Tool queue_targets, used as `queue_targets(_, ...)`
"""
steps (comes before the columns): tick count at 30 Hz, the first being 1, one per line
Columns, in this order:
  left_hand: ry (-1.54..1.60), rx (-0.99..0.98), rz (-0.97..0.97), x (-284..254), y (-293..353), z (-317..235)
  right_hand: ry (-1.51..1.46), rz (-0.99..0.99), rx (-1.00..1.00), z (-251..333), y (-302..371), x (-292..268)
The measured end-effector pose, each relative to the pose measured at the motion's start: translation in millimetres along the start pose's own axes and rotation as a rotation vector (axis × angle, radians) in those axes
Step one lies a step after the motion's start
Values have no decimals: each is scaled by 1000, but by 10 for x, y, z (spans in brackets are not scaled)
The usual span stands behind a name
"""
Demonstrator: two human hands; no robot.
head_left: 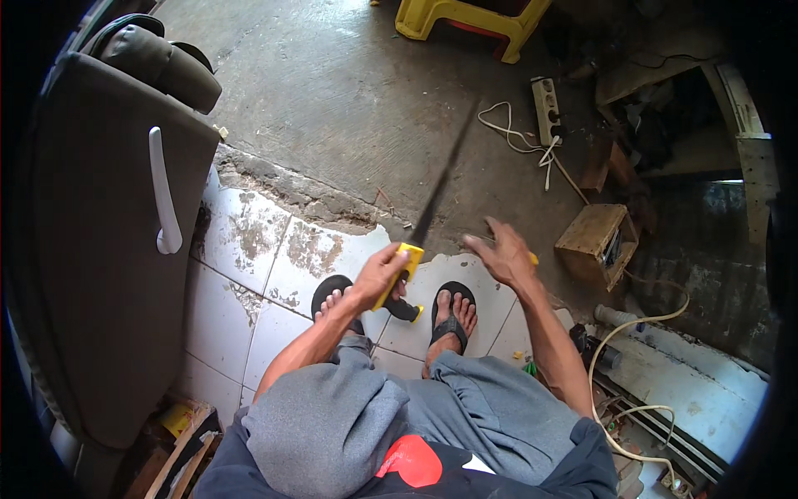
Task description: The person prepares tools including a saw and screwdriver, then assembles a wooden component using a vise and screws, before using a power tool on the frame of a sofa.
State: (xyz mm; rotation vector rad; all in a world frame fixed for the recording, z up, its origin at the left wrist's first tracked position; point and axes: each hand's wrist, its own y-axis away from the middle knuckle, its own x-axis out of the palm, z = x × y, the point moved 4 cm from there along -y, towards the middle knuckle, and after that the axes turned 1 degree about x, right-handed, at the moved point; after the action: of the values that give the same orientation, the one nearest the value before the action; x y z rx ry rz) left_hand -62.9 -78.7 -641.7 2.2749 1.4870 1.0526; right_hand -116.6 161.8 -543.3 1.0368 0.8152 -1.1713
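My left hand (381, 273) is closed around the yellow and black handle of a handsaw (411, 264), in front of my left foot. Its long dark blade (445, 179) points away from me and slightly right, seen narrow and blurred toward the tip. To the right, my right hand (505, 256) hovers apart from the saw, thumb and forefinger stretched out. A small yellow piece (533, 259) shows at that hand's outer edge; whether the hand touches it, I cannot tell.
White, chipped tiles (274, 324) meet rough concrete (332, 108) at a broken edge. A dark panel with a white handle (164, 200) stands left. To the right are a power strip (546, 108), a wooden box (592, 241) and a loose cable (594, 358). A yellow stool (465, 17) is far ahead.
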Motion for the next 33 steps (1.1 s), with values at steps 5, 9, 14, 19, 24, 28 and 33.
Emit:
queue_targets(5, -52, -11, 206, 361, 160, -41, -1439, 172, 569, 272, -1, 565)
queue_targets(9, 220, -42, 229, 190, 149, -69, -1616, 195, 566, 268, -16, 495)
queue_targets(14, 78, -37, 146, -37, 241, -66, -1507, -254, 521, -60, -333, 263)
queue_targets(19, 44, -164, 72, -84, 279, 219, -647, -306, 546, -826, -843, 446)
queue_targets(24, -274, -183, -51, -301, 297, 451, -227, -104, -95, -142, -790, 780)
queue_targets(28, -610, -87, -96, -232, 193, 430, -194, 186, -434, 388, -526, 1294)
queue_targets(33, -662, -39, -157, -302, 112, 578, 48, 218, -506, 542, -322, 1418)
